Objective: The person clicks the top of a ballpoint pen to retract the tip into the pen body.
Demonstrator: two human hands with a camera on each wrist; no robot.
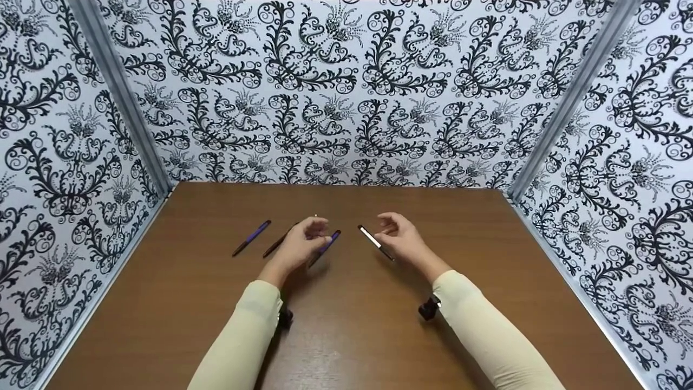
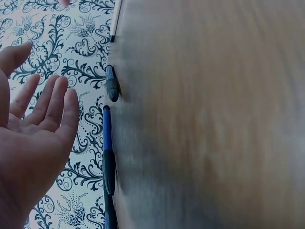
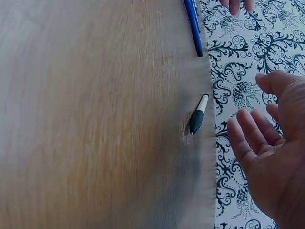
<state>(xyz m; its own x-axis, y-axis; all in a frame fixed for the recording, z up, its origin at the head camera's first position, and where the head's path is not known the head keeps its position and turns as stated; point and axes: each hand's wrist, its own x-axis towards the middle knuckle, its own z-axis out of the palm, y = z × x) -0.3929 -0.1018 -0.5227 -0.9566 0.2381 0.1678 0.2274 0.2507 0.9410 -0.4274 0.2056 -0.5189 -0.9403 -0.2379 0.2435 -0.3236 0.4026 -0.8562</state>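
My left hand hovers over the table with its fingers loosely bent and nothing in its grasp. Close to its thumb lies a blue pen with dark ends. The hand partly covers a dark pen, and another blue pen lies farther left. My right hand is beside a white pen with a black grip; its fingers are relaxed and hold nothing. In the right wrist view, the palm of that hand faces the white pen, with a gap between them.
The brown wooden table is enclosed by walls with a black-and-white scroll pattern. Grey metal posts stand at the back corners. Small dark wrist cameras sit under both sleeves.
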